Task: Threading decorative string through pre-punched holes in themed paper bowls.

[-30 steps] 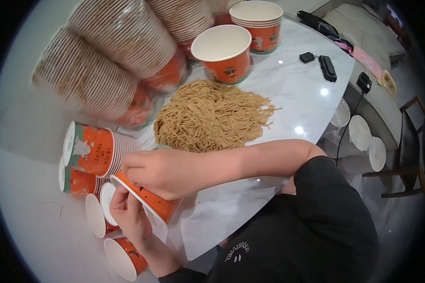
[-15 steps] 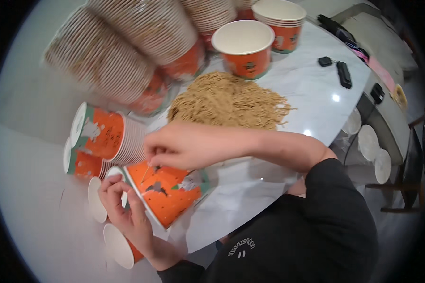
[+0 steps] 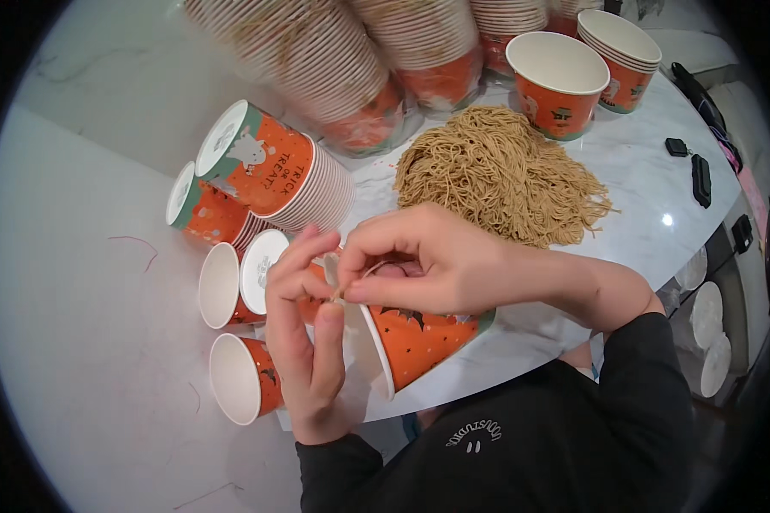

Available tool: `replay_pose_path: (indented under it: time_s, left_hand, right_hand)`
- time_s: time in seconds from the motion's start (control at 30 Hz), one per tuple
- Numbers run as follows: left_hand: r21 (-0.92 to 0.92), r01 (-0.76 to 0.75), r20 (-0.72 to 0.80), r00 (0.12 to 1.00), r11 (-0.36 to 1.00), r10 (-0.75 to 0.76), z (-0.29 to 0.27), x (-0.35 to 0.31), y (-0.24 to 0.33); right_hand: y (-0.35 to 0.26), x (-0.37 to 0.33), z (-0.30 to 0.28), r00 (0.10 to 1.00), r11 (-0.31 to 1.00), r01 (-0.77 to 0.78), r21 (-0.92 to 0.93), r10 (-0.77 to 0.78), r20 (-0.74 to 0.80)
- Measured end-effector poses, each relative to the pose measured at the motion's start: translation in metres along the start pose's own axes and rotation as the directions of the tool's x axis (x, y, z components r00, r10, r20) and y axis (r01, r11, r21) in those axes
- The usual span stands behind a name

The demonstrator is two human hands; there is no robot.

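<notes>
A thin tan string (image 3: 373, 268) runs between my hands. Thumb and fingers of my right hand (image 3: 453, 261) pinch it. My left hand (image 3: 308, 350) closes thumb and fingertips at its other end, with the remaining fingers bent and raised. Just below the hands an orange paper cup (image 3: 432, 346) with bat prints and a green base lies on its side, its rim toward my left hand; my hands cover part of it. Beyond my right forearm spreads a loose heap of tan strings (image 3: 496, 175).
Nested orange cups (image 3: 257, 158) lie on their sides at the left, near loose cups (image 3: 237, 379). Tall wrapped cup stacks (image 3: 316, 64) stand at the back. An upright cup (image 3: 560, 85) and a short stack (image 3: 620, 60) sit behind the heap. Small black objects (image 3: 700, 179) lie at the right.
Both hands have come together over the cup's rim, where the right hand had been at the cup's side with the string. The left hand has closed on the string. The view has shifted.
</notes>
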State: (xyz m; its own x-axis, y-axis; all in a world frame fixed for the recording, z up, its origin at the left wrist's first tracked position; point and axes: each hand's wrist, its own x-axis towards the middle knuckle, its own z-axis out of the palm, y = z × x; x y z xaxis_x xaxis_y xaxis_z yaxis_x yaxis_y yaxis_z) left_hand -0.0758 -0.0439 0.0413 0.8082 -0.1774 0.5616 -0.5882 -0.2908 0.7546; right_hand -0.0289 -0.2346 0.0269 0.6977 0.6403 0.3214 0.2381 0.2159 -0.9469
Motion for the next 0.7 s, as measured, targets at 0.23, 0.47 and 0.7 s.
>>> replay_pose_path:
  time_s: [0.23,0.47,0.7]
  left_hand:
    - [-0.239,0.229,0.128,0.971,0.944,-0.204,-0.026,0.01,-0.027]
    - [-0.41,0.683,0.568,0.709,0.604,-0.417,-0.021,0.021,-0.054]
    - [-0.575,0.798,0.724,0.599,0.18,-0.344,0.003,0.016,-0.067]
  right_hand:
    - [0.0,0.002,-0.005,0.994,0.974,-0.102,0.204,0.107,-0.011]
    - [0.005,0.003,-0.013,0.967,0.929,0.221,-0.297,-0.248,-0.056]
    - [0.007,0.001,-0.032,0.928,0.827,0.346,-0.442,-0.373,0.029]
